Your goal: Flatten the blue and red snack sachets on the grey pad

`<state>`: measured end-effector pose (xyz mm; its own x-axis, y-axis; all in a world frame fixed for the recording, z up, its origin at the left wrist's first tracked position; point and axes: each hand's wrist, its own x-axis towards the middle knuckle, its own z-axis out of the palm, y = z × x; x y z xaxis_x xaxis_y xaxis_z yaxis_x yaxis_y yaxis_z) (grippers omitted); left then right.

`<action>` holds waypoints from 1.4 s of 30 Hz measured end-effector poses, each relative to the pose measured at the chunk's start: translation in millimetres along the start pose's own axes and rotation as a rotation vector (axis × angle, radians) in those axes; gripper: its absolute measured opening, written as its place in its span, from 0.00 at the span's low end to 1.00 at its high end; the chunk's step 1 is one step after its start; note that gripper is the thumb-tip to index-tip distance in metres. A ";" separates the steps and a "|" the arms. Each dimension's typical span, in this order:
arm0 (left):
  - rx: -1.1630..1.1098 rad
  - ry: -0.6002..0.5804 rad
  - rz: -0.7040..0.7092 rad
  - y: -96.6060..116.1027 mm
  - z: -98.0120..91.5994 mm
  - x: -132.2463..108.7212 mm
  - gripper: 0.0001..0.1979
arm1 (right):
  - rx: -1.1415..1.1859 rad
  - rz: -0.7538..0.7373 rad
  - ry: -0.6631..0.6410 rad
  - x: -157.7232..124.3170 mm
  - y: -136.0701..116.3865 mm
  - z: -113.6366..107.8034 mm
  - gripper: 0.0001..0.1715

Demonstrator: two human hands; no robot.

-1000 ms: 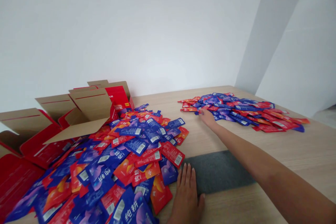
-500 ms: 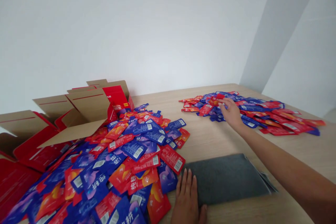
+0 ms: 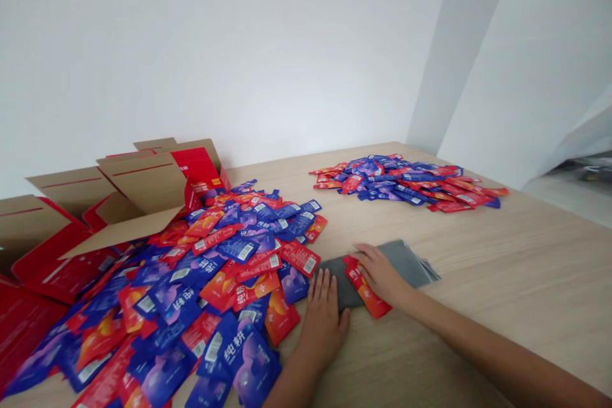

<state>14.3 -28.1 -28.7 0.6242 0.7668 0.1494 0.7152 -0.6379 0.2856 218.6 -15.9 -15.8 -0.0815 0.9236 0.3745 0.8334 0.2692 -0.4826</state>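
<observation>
My left hand (image 3: pixel 325 315) lies flat, fingers stretched out, on the left end of a flat dark grey piece (image 3: pixel 401 258). Loose layers show at that piece's right end; whether it is cloth or plastic I cannot tell. Over its middle, my right hand (image 3: pixel 382 274) holds a red and orange sachet (image 3: pixel 367 290) with white lettering, its fingers bent over the sachet's upper side. Left of my hands spreads a large heap of red and blue sachets (image 3: pixel 243 248), some with barcodes facing up. Its nearest sachets lie close beside my left hand.
Open red cardboard boxes (image 3: pixel 143 182) with brown insides stand along the left, behind the heap. A smaller pile of red and blue sachets (image 3: pixel 401 182) lies at the back right of the wooden table (image 3: pixel 502 280). A white wall (image 3: pixel 287 57) rises behind.
My right hand has come back from the far pile to the grey piece, now with a red sachet in it. My left hand still lies on the left end. The view has shifted.
</observation>
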 end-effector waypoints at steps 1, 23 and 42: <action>0.005 0.014 0.006 -0.4 1.3 0.0 0.30 | -0.095 -0.042 0.016 -7.9 -3.5 8.0 0.21; 0.061 0.030 0.018 0.1 4.3 0.3 0.31 | -0.274 -0.196 -0.226 8.6 -32.0 35.4 0.27; -0.008 0.010 0.009 -0.4 -1.0 -0.8 0.28 | -0.444 0.189 0.109 -35.4 39.8 -28.9 0.31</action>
<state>13.2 -28.4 -28.1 0.6274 0.7618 0.1614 0.7072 -0.6442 0.2915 270.5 -45.8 -25.4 0.1318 0.9048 0.4049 0.9824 -0.0646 -0.1754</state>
